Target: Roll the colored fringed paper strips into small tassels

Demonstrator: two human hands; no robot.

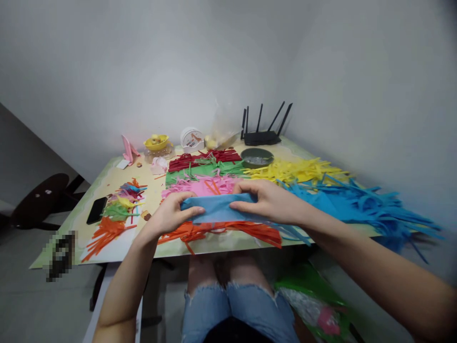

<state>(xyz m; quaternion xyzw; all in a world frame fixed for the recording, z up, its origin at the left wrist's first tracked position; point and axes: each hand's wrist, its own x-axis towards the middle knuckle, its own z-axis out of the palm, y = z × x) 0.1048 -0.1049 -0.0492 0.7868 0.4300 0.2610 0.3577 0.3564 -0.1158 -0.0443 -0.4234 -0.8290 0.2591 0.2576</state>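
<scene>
A folded blue sheet of tissue paper (216, 208) is stretched between my two hands above the table. My left hand (173, 212) pinches its left end, thumb in front. At the other end, my right hand (262, 202) grips it between thumb and fingers. Beneath and beyond it lie fringed paper pieces: pink (207, 185), green (185, 175) and dark red (182, 163). Closer to the table's front edge is an orange fringed piece (250, 230). On the right spreads a large blue fringed pile (339, 205), with yellow fringe (303, 169) behind it.
At left, small multicoloured fringe bundles (119, 209) lie beside a black phone (96, 211). A dark bowl (257, 157), a black router (262, 137), a yellow fruit bowl (156, 143) and a white round container (192, 139) stand toward the back. A brown stool (39, 200) is left of the table.
</scene>
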